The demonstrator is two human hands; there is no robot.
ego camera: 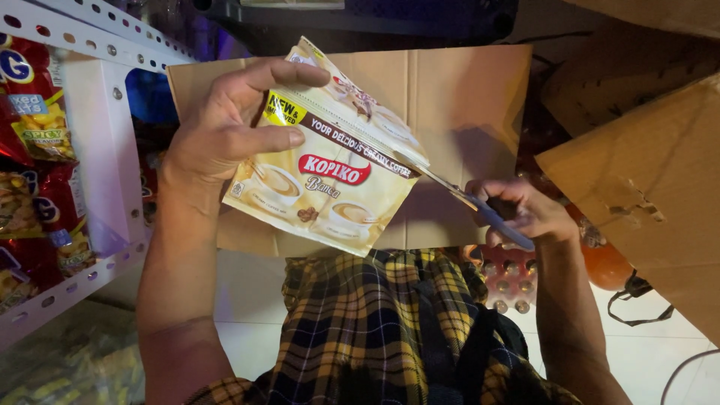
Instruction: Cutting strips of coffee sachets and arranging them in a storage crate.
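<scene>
Your left hand (225, 131) covered the left edge of the cream coffee pouch (330, 161), so you could not see that corner. Right of the pouch, your right hand (517, 210) hid the handles of the scissors (480, 206), and the blade tips vanished against the pouch's edge. Behind the pouch, the cardboard flap (457, 97) was partly blocked. Left of the pouch, the snack bags (34, 150) were cut off by the frame's edge, and the floor below them was blurred.
</scene>
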